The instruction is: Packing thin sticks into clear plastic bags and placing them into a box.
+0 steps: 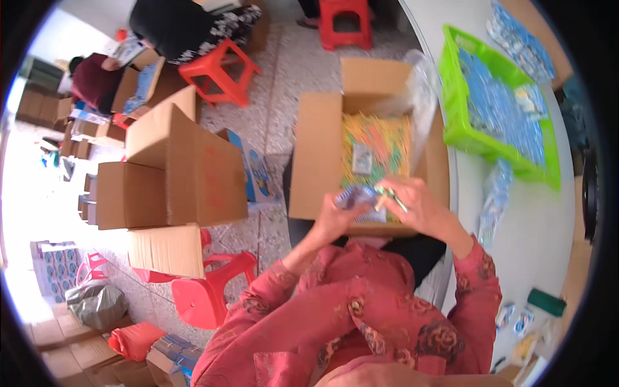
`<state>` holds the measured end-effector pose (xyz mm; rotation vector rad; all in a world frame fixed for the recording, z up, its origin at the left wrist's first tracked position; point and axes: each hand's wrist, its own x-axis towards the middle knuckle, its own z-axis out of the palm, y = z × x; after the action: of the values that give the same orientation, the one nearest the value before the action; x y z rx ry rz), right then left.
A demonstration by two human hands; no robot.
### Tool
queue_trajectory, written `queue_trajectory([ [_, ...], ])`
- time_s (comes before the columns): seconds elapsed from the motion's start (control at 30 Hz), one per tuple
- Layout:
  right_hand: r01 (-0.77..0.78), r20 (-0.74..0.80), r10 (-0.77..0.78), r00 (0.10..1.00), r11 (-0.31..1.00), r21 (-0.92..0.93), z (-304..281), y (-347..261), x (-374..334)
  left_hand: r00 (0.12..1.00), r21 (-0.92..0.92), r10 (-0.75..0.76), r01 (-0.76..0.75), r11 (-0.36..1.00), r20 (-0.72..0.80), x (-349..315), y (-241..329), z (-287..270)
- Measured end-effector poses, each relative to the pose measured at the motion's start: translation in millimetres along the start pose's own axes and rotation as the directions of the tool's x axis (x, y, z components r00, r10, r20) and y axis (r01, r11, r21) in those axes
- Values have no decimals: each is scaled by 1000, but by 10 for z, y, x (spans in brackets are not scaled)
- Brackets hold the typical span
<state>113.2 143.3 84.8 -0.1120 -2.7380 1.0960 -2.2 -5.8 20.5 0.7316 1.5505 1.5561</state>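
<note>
Looks like bagging: left hand (333, 218) clamped on blue-white packet (354, 195), right hand (418, 201) close beside, pinching thin sticks (398, 202) over open carton (316, 155); next likely needs packet mouth held wide, sticks in

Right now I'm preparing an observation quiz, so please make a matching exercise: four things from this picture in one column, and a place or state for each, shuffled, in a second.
Column one
1. Left hand
2. Right hand
3. Green crate
4. Open carton

Column two
A. On the white table
B. Containing multicoloured thin pieces
C. Holding a few thin sticks
D. Holding a blue-patterned bag

Pairs: 1-D; 2-C; 3-A; 4-B
</note>
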Motion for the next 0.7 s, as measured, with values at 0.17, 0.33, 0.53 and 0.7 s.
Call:
queue_trajectory([
  [0.17, -16, 66, 9, 998, 995, 98, -84, -79, 97, 994, 0, 84, -84, 996, -63, 69, 47, -31],
  [0.33, -68, 84, 61, 995, 994, 83, -49, 11, -10, 998, 10, 41, -40, 999, -57, 110, -32, 12],
  [0.53, -108, 162, 85, 983, 984, 139, -144, 3, -75, 992, 119, 105, -97, 988, -63, 60, -83, 76],
  [0.7, -215, 86, 209, 974, 738, 640, -289, -37, -91, 995, 71, 71, -65, 995, -75, 55, -114, 61],
])
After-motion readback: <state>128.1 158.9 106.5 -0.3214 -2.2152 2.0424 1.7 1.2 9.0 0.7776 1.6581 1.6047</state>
